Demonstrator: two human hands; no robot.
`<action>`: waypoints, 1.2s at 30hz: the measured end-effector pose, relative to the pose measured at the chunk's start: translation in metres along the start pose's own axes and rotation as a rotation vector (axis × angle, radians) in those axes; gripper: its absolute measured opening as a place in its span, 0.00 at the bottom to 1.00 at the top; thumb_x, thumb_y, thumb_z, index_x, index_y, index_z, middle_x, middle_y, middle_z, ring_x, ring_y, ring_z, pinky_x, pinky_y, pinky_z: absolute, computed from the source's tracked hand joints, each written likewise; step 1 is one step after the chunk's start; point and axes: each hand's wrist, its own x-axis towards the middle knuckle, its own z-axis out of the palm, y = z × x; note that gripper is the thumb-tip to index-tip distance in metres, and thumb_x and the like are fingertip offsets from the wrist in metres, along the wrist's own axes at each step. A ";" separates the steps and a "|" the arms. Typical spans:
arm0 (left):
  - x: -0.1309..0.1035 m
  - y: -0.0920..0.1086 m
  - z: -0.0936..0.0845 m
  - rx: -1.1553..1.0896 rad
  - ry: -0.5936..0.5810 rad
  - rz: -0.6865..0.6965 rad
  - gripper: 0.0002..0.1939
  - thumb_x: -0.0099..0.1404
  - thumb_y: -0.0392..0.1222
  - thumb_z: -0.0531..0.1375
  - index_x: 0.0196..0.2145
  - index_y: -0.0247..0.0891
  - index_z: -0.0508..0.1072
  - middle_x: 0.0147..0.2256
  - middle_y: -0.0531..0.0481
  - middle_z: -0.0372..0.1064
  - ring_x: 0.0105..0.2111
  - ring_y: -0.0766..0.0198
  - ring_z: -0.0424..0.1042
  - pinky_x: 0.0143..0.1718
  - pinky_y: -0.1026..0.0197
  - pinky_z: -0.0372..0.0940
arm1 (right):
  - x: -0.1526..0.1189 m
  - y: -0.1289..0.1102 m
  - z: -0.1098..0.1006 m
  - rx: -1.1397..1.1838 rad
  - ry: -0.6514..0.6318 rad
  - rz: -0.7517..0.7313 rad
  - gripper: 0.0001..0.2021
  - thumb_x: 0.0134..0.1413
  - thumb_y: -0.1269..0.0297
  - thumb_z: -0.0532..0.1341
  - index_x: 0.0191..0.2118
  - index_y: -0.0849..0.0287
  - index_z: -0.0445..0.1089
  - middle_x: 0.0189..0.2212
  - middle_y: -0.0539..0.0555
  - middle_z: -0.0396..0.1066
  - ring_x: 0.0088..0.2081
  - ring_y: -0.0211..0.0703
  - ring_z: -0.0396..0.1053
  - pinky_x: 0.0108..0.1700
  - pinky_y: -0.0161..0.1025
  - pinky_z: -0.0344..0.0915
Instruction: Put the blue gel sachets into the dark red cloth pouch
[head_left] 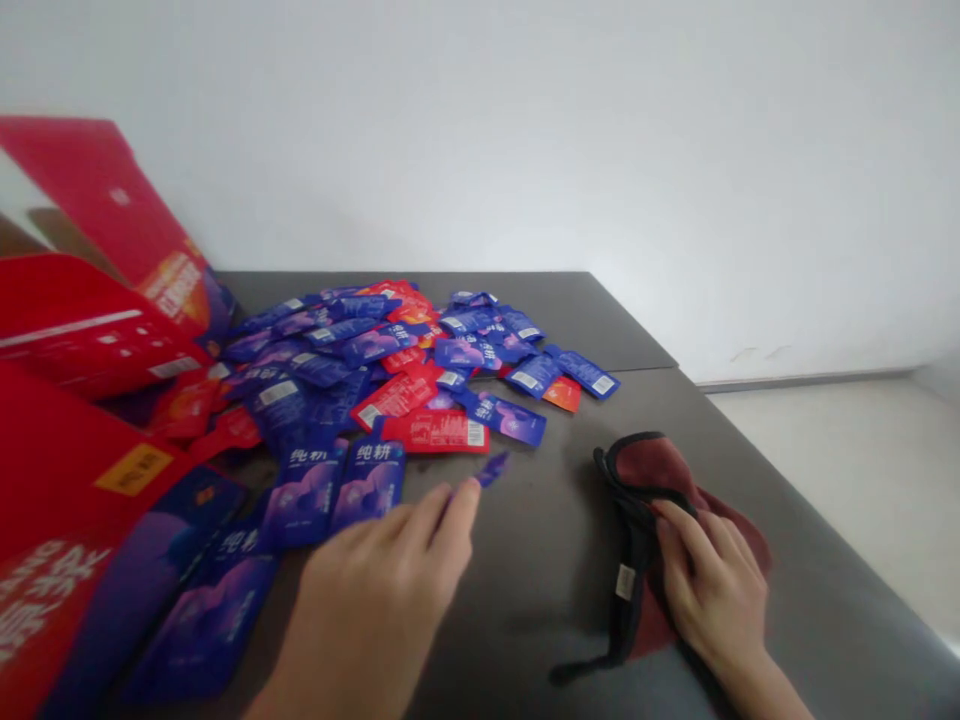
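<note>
My left hand (382, 590) is closed in a pinch on a small purple packet (493, 469), whose end sticks out past the fingertips, slightly blurred, above the dark table. On the right, my right hand (712, 580) has its fingers closed on the edge of a dark red cloth pouch (652, 468) with black trim and a white tag. The pouch lies on the table, partly covered by that hand. Beyond my left hand spreads a pile of blue-purple packets (379, 342) and red packets (439, 431). Two purple packets (369, 485) lie side by side nearer to me.
Red boxes (67, 450) with open flaps take up the left side, with packets spilling out beside them. A larger purple packet (206, 625) lies at the near left. The grey table (540, 560) ends at a slanting right edge; a white wall stands behind.
</note>
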 end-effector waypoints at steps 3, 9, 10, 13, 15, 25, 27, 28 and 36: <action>-0.023 0.028 0.011 -0.139 -0.038 -0.109 0.15 0.65 0.33 0.50 0.46 0.44 0.71 0.35 0.57 0.75 0.25 0.69 0.72 0.24 0.63 0.62 | 0.002 0.000 0.000 -0.041 -0.020 -0.035 0.09 0.58 0.66 0.54 0.41 0.62 0.69 0.28 0.54 0.63 0.32 0.43 0.62 0.35 0.39 0.59; -0.059 0.031 0.028 -0.114 -0.229 0.058 0.20 0.62 0.52 0.56 0.50 0.45 0.69 0.45 0.51 0.73 0.39 0.60 0.73 0.35 0.60 0.68 | -0.002 0.000 0.000 -0.065 -0.057 -0.077 0.10 0.57 0.67 0.54 0.41 0.63 0.68 0.28 0.55 0.64 0.32 0.44 0.62 0.35 0.39 0.59; -0.063 0.024 0.028 -0.133 -0.223 0.149 0.25 0.61 0.57 0.54 0.52 0.44 0.68 0.46 0.50 0.72 0.41 0.58 0.73 0.37 0.59 0.68 | -0.003 0.001 0.001 -0.067 -0.070 -0.073 0.10 0.58 0.67 0.54 0.41 0.63 0.68 0.28 0.55 0.64 0.32 0.44 0.62 0.36 0.40 0.60; -0.069 0.004 0.024 -0.227 -0.216 0.266 0.26 0.64 0.57 0.50 0.55 0.43 0.64 0.48 0.54 0.70 0.45 0.62 0.71 0.43 0.63 0.67 | -0.004 0.002 0.001 -0.070 -0.091 -0.049 0.10 0.58 0.66 0.53 0.41 0.62 0.69 0.29 0.56 0.64 0.33 0.44 0.62 0.36 0.40 0.60; -0.072 -0.005 0.025 -0.316 -0.205 0.221 0.18 0.68 0.45 0.48 0.54 0.45 0.64 0.47 0.59 0.71 0.44 0.69 0.70 0.45 0.68 0.64 | -0.004 0.003 0.001 -0.056 -0.098 -0.036 0.11 0.58 0.65 0.53 0.42 0.62 0.69 0.29 0.56 0.64 0.33 0.45 0.62 0.36 0.40 0.60; -0.083 0.021 0.051 -0.431 -0.037 0.029 0.15 0.67 0.34 0.48 0.44 0.42 0.72 0.38 0.55 0.75 0.35 0.67 0.70 0.43 0.65 0.64 | 0.012 -0.015 -0.014 0.237 -0.001 0.201 0.08 0.57 0.68 0.54 0.40 0.57 0.68 0.31 0.53 0.68 0.33 0.41 0.67 0.35 0.38 0.62; -0.078 0.025 0.051 -0.408 -0.026 0.049 0.16 0.65 0.31 0.48 0.43 0.40 0.73 0.37 0.53 0.75 0.35 0.66 0.70 0.44 0.63 0.64 | 0.030 -0.029 -0.033 0.366 -0.001 0.232 0.09 0.57 0.69 0.52 0.41 0.56 0.67 0.34 0.53 0.68 0.36 0.41 0.68 0.36 0.37 0.63; -0.077 0.027 0.052 -0.392 -0.030 0.052 0.17 0.64 0.29 0.48 0.43 0.39 0.73 0.37 0.52 0.75 0.35 0.66 0.70 0.44 0.63 0.64 | 0.041 -0.038 -0.042 0.438 -0.032 0.164 0.09 0.58 0.69 0.51 0.42 0.55 0.66 0.35 0.53 0.67 0.37 0.41 0.67 0.36 0.37 0.63; -0.089 0.038 0.060 -0.262 -0.061 0.055 0.17 0.57 0.25 0.51 0.31 0.42 0.75 0.22 0.54 0.70 0.25 0.66 0.68 0.30 0.65 0.64 | 0.082 -0.118 -0.030 0.686 -0.647 -0.644 0.18 0.56 0.64 0.53 0.54 0.53 0.57 0.46 0.57 0.63 0.41 0.44 0.60 0.40 0.41 0.62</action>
